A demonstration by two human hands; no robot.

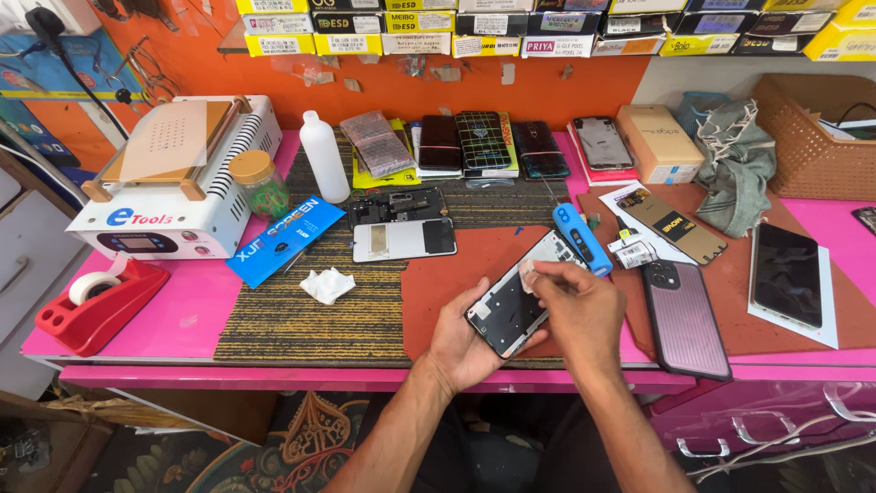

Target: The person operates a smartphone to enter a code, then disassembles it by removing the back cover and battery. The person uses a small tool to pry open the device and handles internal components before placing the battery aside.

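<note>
Your left hand [465, 342] has its grip wrapped around an opened phone frame [516, 297], cradling it from below just over the near edge of the pink tabletop [173, 319]. Your right hand [575, 306] comes in from 3 o'clock, its grip pinched shut on a small white wipe [527, 272] pressed against the upper part of the frame.

At 3 o'clock from the frame a phone in a ribbed case [684, 315] lies face down on the rust-red mat [447, 274]. Just beyond your fingers, at 1 o'clock, sits a blue handheld tool [582, 239]. At 9 o'clock a crumpled white tissue [326, 285] rests on the woven mat [301, 319], and further left there's a red tape dispenser [96, 306].

Further back, around 11 o'clock, a phone back panel [403, 240] lies flat, with a blue packet [285, 240] beside it. Behind those stand a white plastic bottle [324, 157] and a white heating machine [178, 178], plus a row of phones [484, 144] against the orange wall [584, 91].
</note>
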